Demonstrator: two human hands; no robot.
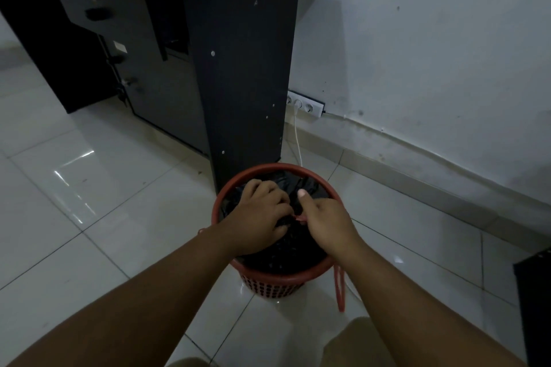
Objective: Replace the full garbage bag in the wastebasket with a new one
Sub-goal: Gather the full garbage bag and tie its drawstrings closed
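Note:
A round red wastebasket point(275, 283) with a perforated wall stands on the floor just in front of me. A black garbage bag point(283, 253) fills it to the rim. My left hand point(262, 214) presses down on the gathered top of the bag, fingers curled into the plastic. My right hand point(325, 220) pinches a thin red drawstring point(299, 218) at the bag's middle, thumb pointing up. A red loop point(340, 289) hangs down outside the basket on its right side.
A black desk point(238, 68) with drawers stands right behind the basket. A white power strip point(304, 104) lies at the wall's foot, with a white cable running down behind the basket. Another dark piece of furniture point(533, 307) is at the right edge. White tiles surround the basket.

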